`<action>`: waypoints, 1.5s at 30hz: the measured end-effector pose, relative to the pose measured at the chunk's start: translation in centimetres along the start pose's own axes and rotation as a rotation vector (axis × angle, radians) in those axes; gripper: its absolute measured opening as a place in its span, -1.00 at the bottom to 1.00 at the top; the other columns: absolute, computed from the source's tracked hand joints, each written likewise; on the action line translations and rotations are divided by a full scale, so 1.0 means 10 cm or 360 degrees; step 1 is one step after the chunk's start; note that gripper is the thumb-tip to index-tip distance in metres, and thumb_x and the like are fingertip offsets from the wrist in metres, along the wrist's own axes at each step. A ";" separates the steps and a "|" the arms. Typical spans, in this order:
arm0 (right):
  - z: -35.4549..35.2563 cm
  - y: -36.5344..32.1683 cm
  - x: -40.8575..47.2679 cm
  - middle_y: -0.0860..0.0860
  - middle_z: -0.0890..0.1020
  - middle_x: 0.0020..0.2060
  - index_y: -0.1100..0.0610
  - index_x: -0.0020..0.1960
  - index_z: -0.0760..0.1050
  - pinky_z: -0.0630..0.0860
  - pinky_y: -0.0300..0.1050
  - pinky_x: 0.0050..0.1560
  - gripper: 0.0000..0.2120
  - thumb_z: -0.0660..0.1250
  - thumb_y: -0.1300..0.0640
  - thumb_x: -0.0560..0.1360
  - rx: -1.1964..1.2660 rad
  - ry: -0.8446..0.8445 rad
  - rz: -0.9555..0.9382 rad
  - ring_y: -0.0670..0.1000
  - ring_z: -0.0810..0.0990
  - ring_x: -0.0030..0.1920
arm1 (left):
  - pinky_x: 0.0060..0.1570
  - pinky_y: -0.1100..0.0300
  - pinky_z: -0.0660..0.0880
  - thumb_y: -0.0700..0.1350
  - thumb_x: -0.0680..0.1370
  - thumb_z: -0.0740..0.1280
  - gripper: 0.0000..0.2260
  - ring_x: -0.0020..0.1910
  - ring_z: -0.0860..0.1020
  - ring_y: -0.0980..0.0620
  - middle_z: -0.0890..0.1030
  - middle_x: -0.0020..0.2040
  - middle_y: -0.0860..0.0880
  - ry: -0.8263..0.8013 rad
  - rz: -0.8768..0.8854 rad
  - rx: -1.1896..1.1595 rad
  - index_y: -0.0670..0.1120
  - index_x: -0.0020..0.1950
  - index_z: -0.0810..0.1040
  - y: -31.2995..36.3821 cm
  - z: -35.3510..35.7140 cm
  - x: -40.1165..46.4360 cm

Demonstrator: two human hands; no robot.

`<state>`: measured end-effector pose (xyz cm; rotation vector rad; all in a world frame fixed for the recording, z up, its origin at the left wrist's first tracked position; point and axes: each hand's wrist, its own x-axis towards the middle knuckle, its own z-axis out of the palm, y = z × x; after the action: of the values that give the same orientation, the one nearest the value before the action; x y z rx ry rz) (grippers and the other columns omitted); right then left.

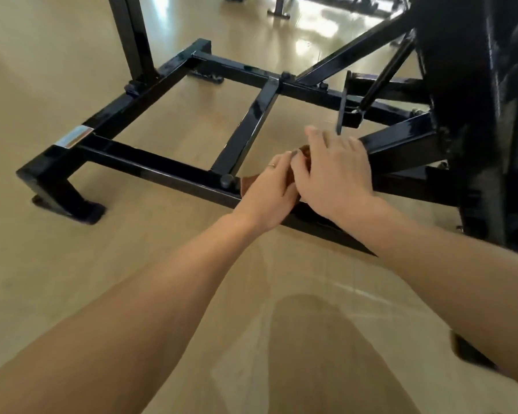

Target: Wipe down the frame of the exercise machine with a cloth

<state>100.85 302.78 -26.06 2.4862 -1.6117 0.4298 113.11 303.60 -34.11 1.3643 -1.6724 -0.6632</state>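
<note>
The exercise machine's black steel frame (pixel 150 170) lies low on the floor, a rectangle of square tubes with a cross bar. A brown cloth (pixel 248 183) lies on the near rail, mostly hidden under both hands. My left hand (pixel 268 192) grips the cloth's left part with curled fingers; a ring shows on one finger. My right hand (pixel 332 171) lies over the cloth just to the right, fingers spread and fairly straight, reaching toward the slanted tube (pixel 401 138).
Glossy beige floor (pixel 72 264) surrounds the frame. A black upright post (pixel 135 34) rises at the back left, and the machine's dark body (pixel 473 100) fills the right side. A thin lever (pixel 343 100) and gas strut (pixel 383 76) stand just beyond my right hand.
</note>
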 end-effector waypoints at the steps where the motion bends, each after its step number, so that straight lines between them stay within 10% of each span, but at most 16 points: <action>1: 0.03 0.04 0.06 0.09 0.60 0.25 0.05 0.41 0.43 0.33 0.15 0.41 -0.53 -0.01 -0.17 0.69 -0.0213 -0.0151 -0.0088 0.16 0.54 0.29 | 0.29 0.08 0.55 -0.09 0.71 0.21 -0.75 0.15 0.56 0.13 0.52 0.29 0.02 -0.0019 -0.0067 0.0029 0.00 0.39 0.42 -0.06 -0.02 0.01; 6: 0.10 0.10 0.40 0.04 0.60 0.07 -0.04 0.37 0.44 0.48 0.09 0.12 -0.43 -0.11 -0.34 0.65 -0.0609 -0.0731 -0.0371 0.12 0.58 0.09 | 0.29 -0.01 0.55 -0.05 0.71 0.18 -0.78 0.16 0.56 0.08 0.51 0.26 0.02 -0.0141 -0.0254 0.0026 0.09 0.36 0.37 -0.17 -0.14 0.00; 10: 0.08 0.05 0.61 0.00 0.57 -0.23 0.00 -0.04 0.54 0.26 -0.15 -0.37 -0.35 -0.12 -0.44 0.60 -0.0657 -0.0892 -0.0370 -0.02 0.53 -0.25 | 0.23 -0.10 0.58 -0.05 0.70 0.20 -0.78 0.10 0.58 0.03 0.52 0.22 0.03 -0.0185 -0.0401 0.0099 0.15 0.32 0.31 -0.22 -0.19 -0.08; 17: 0.30 -0.13 0.75 0.00 0.49 -0.22 0.02 0.07 0.40 0.43 0.04 0.13 -0.41 -0.21 -0.37 0.63 -0.0368 -0.1207 -0.0461 0.01 0.52 -0.13 | -0.10 0.21 0.60 -0.09 0.70 0.20 -0.65 -0.02 0.58 0.06 0.50 0.15 0.03 -0.0286 -0.0595 0.0428 0.12 0.45 0.22 -0.30 -0.32 -0.19; 21: 0.51 -0.18 0.79 0.13 0.57 0.19 0.07 0.38 0.46 0.42 0.19 0.37 -0.22 -0.27 -0.40 0.60 -0.0181 -0.1230 -0.0515 0.21 0.54 0.23 | 0.09 0.15 0.55 -0.09 0.65 0.27 -0.61 0.04 0.56 0.07 0.53 0.16 0.04 -0.0478 -0.0664 0.0687 0.07 0.47 0.30 -0.33 -0.47 -0.24; 32: 0.44 -0.13 0.81 0.03 0.58 -0.11 -0.01 0.58 0.15 0.41 0.13 0.00 -0.56 0.06 0.02 0.72 -0.0053 -0.1051 -0.0552 0.13 0.55 -0.11 | -0.18 0.37 0.38 -0.05 0.67 0.22 -0.72 -0.04 0.53 0.16 0.48 0.00 0.22 -0.0148 -0.0819 0.0610 0.17 0.36 0.32 -0.03 -0.83 0.09; 37: 0.43 -0.12 0.81 0.03 0.61 -0.04 0.05 0.22 0.47 0.33 0.12 -0.01 -0.85 0.20 0.09 0.68 -0.0028 -0.1035 -0.0479 0.14 0.52 -0.11 | -0.07 0.41 0.36 -0.08 0.69 0.23 -0.73 -0.03 0.47 0.23 0.46 0.02 0.23 0.0070 -0.0755 0.0472 0.14 0.36 0.31 -0.03 -0.68 0.37; 45: 0.40 -0.17 0.80 -0.04 0.49 -0.26 0.03 -0.02 0.48 0.32 0.03 -0.27 -0.93 0.28 0.08 0.64 -0.0261 -0.1023 -0.0536 0.04 0.44 -0.29 | -0.08 -0.09 0.65 -0.04 0.70 0.22 -0.80 -0.08 0.63 -0.08 0.53 0.09 0.01 -0.0385 -0.0582 0.0366 0.09 0.32 0.34 -0.42 -0.42 0.22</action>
<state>106.12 295.47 -27.31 2.8418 -1.2603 -0.5746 118.76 300.85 -34.91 1.8422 -1.7431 -0.8947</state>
